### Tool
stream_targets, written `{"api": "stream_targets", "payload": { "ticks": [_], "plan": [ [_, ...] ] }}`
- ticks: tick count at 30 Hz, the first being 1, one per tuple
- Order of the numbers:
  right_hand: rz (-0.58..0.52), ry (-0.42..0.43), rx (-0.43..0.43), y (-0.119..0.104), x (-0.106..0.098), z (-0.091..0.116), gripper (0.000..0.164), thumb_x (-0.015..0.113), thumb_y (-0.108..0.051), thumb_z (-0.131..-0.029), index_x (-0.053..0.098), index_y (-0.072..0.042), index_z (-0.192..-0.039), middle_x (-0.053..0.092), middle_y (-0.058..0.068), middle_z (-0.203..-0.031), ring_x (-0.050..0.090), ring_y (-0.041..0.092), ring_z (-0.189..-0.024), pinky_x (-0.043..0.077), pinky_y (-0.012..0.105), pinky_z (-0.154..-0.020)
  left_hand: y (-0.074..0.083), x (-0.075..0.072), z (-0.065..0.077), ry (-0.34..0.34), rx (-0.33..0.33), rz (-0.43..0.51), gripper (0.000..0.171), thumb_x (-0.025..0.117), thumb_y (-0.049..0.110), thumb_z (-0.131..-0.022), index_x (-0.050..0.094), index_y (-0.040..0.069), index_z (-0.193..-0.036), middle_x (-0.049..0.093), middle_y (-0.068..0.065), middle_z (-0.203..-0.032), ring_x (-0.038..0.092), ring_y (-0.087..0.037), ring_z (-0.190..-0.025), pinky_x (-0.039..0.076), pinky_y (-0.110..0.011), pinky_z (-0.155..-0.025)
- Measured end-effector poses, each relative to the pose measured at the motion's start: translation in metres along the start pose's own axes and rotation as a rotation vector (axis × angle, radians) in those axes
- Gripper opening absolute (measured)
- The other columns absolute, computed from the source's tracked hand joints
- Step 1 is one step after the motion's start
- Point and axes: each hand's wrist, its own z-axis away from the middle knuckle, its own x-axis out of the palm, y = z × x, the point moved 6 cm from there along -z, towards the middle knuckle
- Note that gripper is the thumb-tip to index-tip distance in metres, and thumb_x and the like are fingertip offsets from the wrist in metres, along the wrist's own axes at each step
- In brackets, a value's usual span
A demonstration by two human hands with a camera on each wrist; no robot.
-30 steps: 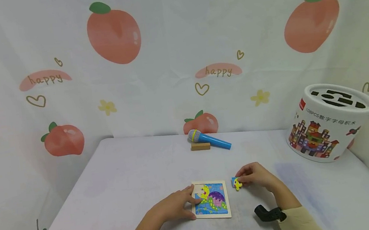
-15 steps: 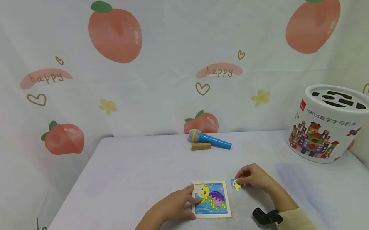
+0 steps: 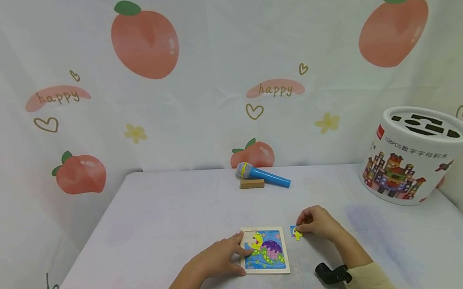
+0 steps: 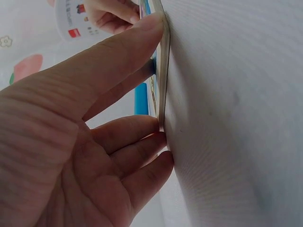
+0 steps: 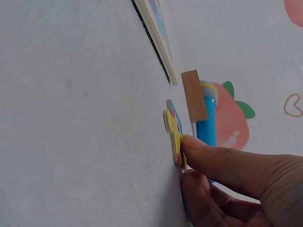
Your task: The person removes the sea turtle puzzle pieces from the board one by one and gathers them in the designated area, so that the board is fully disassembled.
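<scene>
A square wooden jigsaw puzzle lies flat on the table, its picture showing a yellow-headed creature with a purple shell. Bare wood shows in its far left corner. My left hand rests against its left side, with one finger on the picture and the thumb and other fingertips along the frame edge. To the right of the frame, my right hand pinches a small blue and yellow puzzle piece. In the right wrist view that piece tilts close over the tabletop, its far end beyond the fingertips.
A blue toy microphone and a brown wooden block lie at the table's back edge. A large white tub with a slotted lid stands at the back right. A patterned cloth hangs behind the table.
My right hand has shifted slightly and turned the puzzle piece a little, keeping it pinched beside the frame. The left hand has stayed in place on the puzzle.
</scene>
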Motion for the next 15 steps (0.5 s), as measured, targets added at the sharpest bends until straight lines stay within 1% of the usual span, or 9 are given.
{"api": "stream_targets", "payload": {
  "ticks": [9, 15],
  "plan": [
    [-0.006, -0.023, 0.012, 0.0017, 0.0042, -0.0038, 0.003, 0.071, -0.001, -0.078, 0.068, -0.001, -0.08, 0.062, 0.003, -0.072, 0.051, 0.013, -0.065, 0.047, 0.022, -0.06, 0.0006, -0.0005, 0.0012, -0.014, -0.003, 0.009, 0.048, 0.074, 0.031, -0.077, 0.062, 0.03, -0.123, 0.032, -0.007, -0.151, 0.03, -0.028, -0.14, 0.03, -0.051, -0.11],
    [-0.012, -0.046, 0.012, 0.0018, 0.005, -0.003, 0.005, 0.07, 0.0, -0.078, 0.069, 0.0, -0.082, 0.062, 0.003, -0.073, 0.051, 0.013, -0.066, 0.048, 0.023, -0.061, 0.0002, -0.0003, -0.0001, -0.011, 0.003, 0.005, 0.048, 0.075, 0.031, -0.076, 0.062, 0.03, -0.123, 0.033, -0.006, -0.151, 0.031, -0.028, -0.14, 0.031, -0.05, -0.11]
  ]
}}
